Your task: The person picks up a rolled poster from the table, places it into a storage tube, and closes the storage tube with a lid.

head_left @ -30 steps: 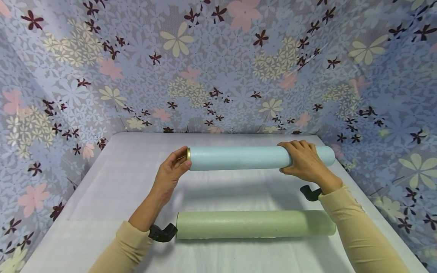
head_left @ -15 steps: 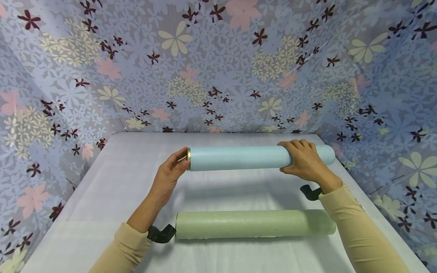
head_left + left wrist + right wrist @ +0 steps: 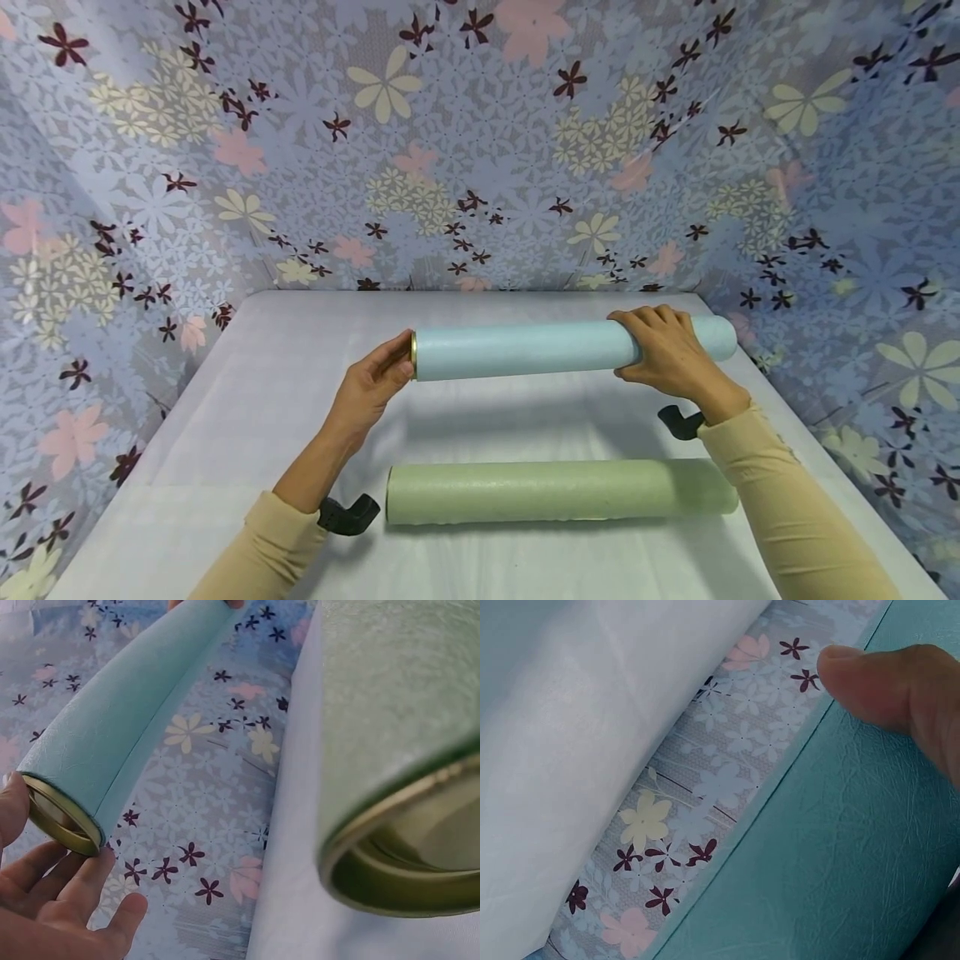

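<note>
A long light blue tube (image 3: 525,350) with a gold metal rim is held above the white-covered table, its left end slightly lower than its right. My right hand (image 3: 666,354) grips it from above near the right end; in the right wrist view the thumb (image 3: 885,686) lies along its textured side. My left hand (image 3: 369,385) holds the rimmed left end, thumb on one side and fingertips on the other, as the left wrist view shows. A green tube (image 3: 555,492) of similar length lies on the table nearer to me; its gold-rimmed end (image 3: 405,892) shows close up.
The white-covered table (image 3: 247,400) reaches back to a flowered cloth (image 3: 480,150) that hangs behind it and along both sides. A black wrist mount (image 3: 348,515) on the left sleeve is close to the green tube's left end.
The blue tube's left end has dropped a little, tilting the tube. My left hand and forearm have shifted slightly left. The right hand has hardly moved; the green tube lies still.
</note>
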The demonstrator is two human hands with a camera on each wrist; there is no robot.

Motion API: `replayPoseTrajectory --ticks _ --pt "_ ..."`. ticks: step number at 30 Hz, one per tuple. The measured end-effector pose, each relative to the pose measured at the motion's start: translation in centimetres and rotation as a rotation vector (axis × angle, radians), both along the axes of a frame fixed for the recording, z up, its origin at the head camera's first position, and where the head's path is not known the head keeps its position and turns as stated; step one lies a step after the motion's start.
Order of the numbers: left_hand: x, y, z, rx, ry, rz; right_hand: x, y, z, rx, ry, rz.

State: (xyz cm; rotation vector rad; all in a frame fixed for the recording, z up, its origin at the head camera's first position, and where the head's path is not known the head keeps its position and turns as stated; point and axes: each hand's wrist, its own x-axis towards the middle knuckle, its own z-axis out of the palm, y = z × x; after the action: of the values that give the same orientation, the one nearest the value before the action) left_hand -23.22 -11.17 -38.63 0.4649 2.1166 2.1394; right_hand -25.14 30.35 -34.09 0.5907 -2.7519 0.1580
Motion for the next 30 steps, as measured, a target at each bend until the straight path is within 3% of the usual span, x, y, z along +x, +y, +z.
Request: replayPoseTrajectory --ticks 5,12,20,30 --pt "-0.1 0.3 -0.3 0.006 0.0 0.018 0.0 -0.1 -0.3 -0.001 0.002 0.002" --pt "-0.2 0.5 -0.5 -0.037 0.003 -0.001 0.1 -0.1 -0.7 -0.001 0.02 0.002" --pt "-0.4 0.5 0.0 -0.083 0.015 -0.01 0.5 -0.1 -0.3 0.007 0.027 -0.008" --pt "-0.7 -0.2 1.1 -0.175 0.134 0.072 0.7 -0.6 -0.1 -0.029 0.001 -0.028"
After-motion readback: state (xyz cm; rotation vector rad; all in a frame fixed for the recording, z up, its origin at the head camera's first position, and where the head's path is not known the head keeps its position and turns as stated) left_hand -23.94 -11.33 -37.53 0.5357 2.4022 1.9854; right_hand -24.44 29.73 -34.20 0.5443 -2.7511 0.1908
